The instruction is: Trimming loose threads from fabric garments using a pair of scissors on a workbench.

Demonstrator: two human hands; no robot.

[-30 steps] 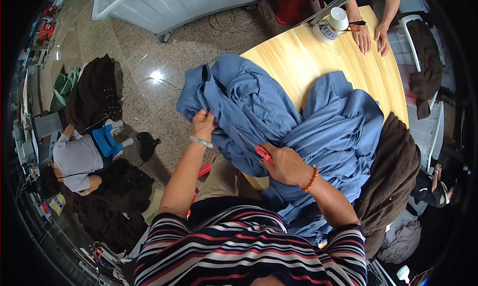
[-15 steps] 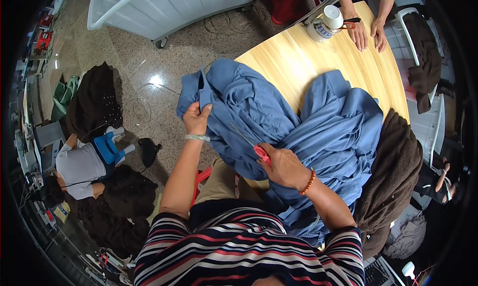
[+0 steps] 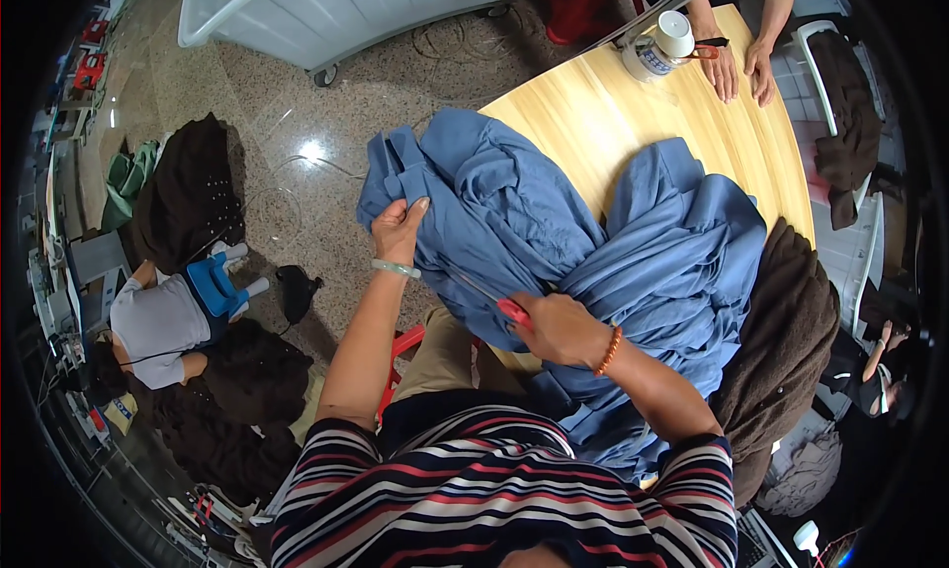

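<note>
A heap of blue cloth garments (image 3: 682, 242) spreads over the table's near side and hangs off its edge. My left hand (image 3: 397, 234) is closed on one blue garment (image 3: 494, 177) at its upper left end, thumb on top, beside a folded band with a dark opening. In my right hand (image 3: 565, 329) is a pair of scissors (image 3: 516, 312) with a red handle. Their thin metal blades point up and left across the blue cloth, toward my left hand. The fingers partly hide the handle.
Across the wooden table (image 3: 633, 113) rest another person's hands (image 3: 736, 74), near a white-lidded jar (image 3: 654, 54). Brown cloth (image 3: 781, 341) drapes over the right edge. A white wheeled bin (image 3: 346, 19) stands beyond. At left, a person sits by a blue stool (image 3: 213, 283) and dark cloth piles.
My left hand has shifted slightly right, and the garment's banded end has turned a little. My right hand stays nearly in place, with the scissors angled slightly flatter.
</note>
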